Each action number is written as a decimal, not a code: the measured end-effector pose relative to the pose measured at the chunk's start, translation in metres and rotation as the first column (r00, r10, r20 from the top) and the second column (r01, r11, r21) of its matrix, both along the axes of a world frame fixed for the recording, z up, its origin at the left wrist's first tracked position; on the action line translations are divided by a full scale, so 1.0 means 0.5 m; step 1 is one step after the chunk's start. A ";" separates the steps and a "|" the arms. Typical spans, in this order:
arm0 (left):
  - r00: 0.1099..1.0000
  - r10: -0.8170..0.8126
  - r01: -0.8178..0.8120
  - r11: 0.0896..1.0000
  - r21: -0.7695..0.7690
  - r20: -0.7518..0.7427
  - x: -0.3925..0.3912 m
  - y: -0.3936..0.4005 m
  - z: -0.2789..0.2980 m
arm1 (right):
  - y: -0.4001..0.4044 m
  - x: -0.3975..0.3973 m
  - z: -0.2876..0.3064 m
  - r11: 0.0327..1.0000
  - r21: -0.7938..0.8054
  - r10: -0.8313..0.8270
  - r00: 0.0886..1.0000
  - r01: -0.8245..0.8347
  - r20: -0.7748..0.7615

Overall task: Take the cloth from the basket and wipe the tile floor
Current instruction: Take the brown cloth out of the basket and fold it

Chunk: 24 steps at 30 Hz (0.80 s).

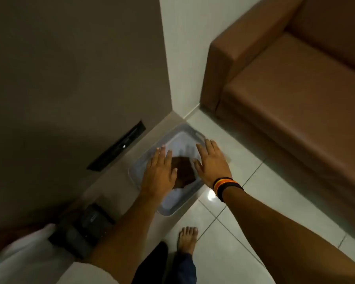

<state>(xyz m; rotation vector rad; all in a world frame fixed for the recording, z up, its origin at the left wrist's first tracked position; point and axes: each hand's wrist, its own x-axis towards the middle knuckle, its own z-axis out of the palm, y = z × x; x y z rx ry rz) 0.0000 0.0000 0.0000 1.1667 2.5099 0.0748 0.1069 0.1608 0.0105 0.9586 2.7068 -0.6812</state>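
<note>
Grip: left hand (pixel 159 171) and right hand (pixel 211 162) both spread flat, fingers open, holding nothing, poised above basket. Brown leather-look sofa (pixel 295 95) stands right of it. Glossy white tile floor (pixel 244 222) unwiped. Translucent rectangular plastic basket (pixel 180 210) sits in wall corner. Dark brown crumpled cloth (pixel 184 171) lies inside, between hands. Likely light, limp; pinch raised fold.

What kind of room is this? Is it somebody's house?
Probably a living room in a home. A brown sofa stands on a glossy tile floor, and a clear plastic basket sits in the wall corner, a dark cloth inside. The person's foot is bare, which suggests indoors.
</note>
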 end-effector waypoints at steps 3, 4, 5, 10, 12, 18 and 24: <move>0.965 0.221 -0.214 0.975 -0.066 0.140 -0.010 -0.024 -0.123 | -0.025 -0.026 -0.121 0.962 -0.231 -0.129 0.989 0.142 0.072; 0.935 0.306 -0.295 0.952 -0.087 0.180 -0.008 -0.032 -0.154 | -0.031 -0.030 -0.149 0.943 -0.275 -0.159 0.979 0.188 0.125; 0.891 0.397 -0.387 0.918 -0.089 0.220 -0.002 -0.036 -0.188 | -0.039 -0.036 -0.188 0.924 -0.303 -0.199 0.970 0.233 0.138; 0.688 0.692 -0.705 0.709 -0.024 0.217 0.003 -0.022 -0.293 | -0.054 -0.082 -0.299 0.779 -0.363 -0.484 0.858 0.511 0.170; 0.608 0.768 -0.780 0.625 -0.026 0.202 -0.005 -0.007 -0.312 | -0.062 -0.103 -0.324 0.688 -0.421 -0.564 0.800 0.591 0.202; 0.223 0.788 -0.927 0.353 -0.125 0.574 -0.040 0.015 -0.316 | -0.067 -0.124 -0.332 0.470 -0.582 -0.664 0.700 0.664 0.262; 0.426 0.588 -0.894 0.389 0.221 0.688 -0.001 0.024 -0.233 | -0.055 -0.077 -0.244 0.227 -0.747 -0.840 0.514 0.625 0.175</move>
